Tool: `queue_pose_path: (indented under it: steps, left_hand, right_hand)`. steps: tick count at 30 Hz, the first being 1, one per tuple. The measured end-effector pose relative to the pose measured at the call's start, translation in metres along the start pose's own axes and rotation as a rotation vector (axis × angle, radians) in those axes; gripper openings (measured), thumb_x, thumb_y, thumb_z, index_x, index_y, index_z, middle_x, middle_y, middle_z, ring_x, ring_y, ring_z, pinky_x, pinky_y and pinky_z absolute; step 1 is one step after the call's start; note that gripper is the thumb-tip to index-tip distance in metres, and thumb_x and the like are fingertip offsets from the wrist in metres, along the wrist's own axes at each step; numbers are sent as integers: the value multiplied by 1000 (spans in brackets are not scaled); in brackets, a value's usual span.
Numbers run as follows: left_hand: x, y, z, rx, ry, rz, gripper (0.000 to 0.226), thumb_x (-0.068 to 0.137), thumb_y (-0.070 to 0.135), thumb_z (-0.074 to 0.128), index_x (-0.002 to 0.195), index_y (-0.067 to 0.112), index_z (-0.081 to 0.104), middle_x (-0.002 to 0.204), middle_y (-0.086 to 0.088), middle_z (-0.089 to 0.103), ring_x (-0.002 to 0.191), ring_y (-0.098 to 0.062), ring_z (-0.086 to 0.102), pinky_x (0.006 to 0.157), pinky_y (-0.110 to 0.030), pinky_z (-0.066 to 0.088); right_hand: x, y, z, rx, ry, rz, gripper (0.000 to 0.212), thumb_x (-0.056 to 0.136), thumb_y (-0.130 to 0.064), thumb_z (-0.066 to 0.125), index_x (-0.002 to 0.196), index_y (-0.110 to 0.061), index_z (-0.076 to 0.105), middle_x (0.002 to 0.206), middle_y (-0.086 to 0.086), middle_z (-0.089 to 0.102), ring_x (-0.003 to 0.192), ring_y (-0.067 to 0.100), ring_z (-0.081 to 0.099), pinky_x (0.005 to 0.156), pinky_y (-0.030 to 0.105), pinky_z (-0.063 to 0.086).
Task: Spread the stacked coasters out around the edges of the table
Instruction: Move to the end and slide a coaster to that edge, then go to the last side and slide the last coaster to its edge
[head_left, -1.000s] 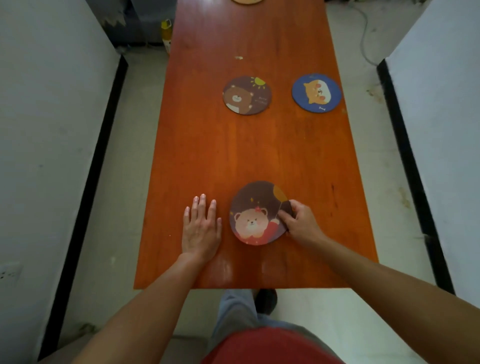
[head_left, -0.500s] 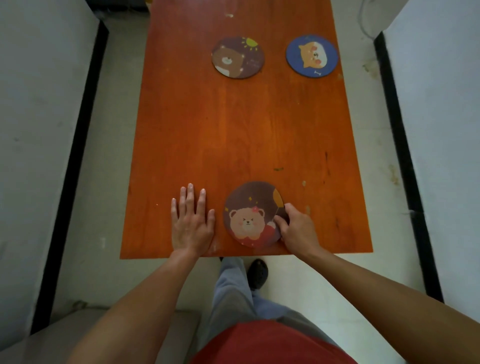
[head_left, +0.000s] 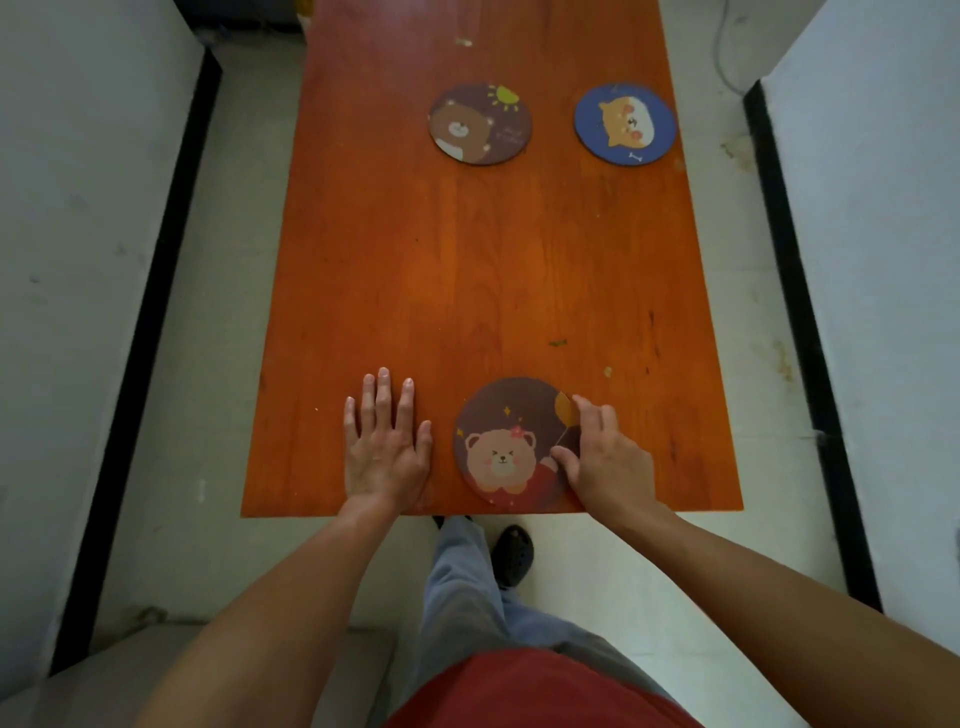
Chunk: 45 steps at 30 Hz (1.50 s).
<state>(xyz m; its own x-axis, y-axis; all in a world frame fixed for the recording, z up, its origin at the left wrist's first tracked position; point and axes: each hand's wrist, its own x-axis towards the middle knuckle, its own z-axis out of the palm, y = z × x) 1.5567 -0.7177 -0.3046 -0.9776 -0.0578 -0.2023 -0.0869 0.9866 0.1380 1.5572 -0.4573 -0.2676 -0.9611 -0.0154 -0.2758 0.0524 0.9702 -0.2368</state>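
Note:
A round brown coaster with a pink bear (head_left: 506, 441) lies flat at the near edge of the orange wooden table (head_left: 483, 270). My right hand (head_left: 605, 457) grips its right rim, thumb on top. My left hand (head_left: 387, 447) rests flat on the table just left of that coaster, fingers spread, holding nothing. Farther up the table lie a brown coaster with a bear and a sun (head_left: 480, 124) near the middle and a blue coaster with a dog (head_left: 626, 124) close to the right edge.
White walls with black base strips (head_left: 789, 270) flank the table on both sides, leaving narrow floor strips. My legs and a dark shoe (head_left: 514, 553) stand below the near table edge. A cable (head_left: 722, 57) lies on the floor at the far right.
The pink-bear coaster has slid toward the near table edge under my right hand. My left hand stayed flat beside it. The view tilted down and nearer.

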Motion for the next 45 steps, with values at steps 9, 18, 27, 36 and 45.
queue_pose_path:
  steps: [9,18,27,36,45]
  left_hand:
    - [10,-25,-75,109,-300,132,51,98,45,34,143,22,34,154,-12,29,141,-29,26,112,-45,26]
    - [46,-103,-202,62,-122,92,30,97,33,42,113,12,57,114,-10,63,102,-28,60,86,-39,49]
    - [80,-265,-263,161,-57,124,37,96,35,42,123,15,57,124,-10,62,110,-30,59,87,-37,46]
    - [116,-418,-316,233,-54,176,26,95,29,40,103,10,56,107,-13,61,97,-33,60,78,-38,47]
    - [208,-436,-336,223,-48,311,30,95,30,41,111,10,57,112,-13,60,101,-33,59,82,-39,48]
  right_hand:
    - [53,-59,-54,-182,4,-269,47,88,-47,57,127,-23,47,117,3,54,102,23,54,68,34,51]
    - [99,-196,-116,-254,78,-594,28,95,-32,51,119,-19,56,110,4,61,100,25,58,78,37,48]
    - [142,-358,-118,-349,155,-605,26,94,-20,46,118,-14,54,114,8,61,103,27,58,82,38,47]
    - [191,-532,-98,-275,177,-567,27,93,-24,48,117,-14,55,116,10,61,107,29,56,84,40,44]
    - [259,-558,-108,-304,167,-458,28,93,-25,49,117,-14,55,117,10,60,108,29,55,84,40,44]
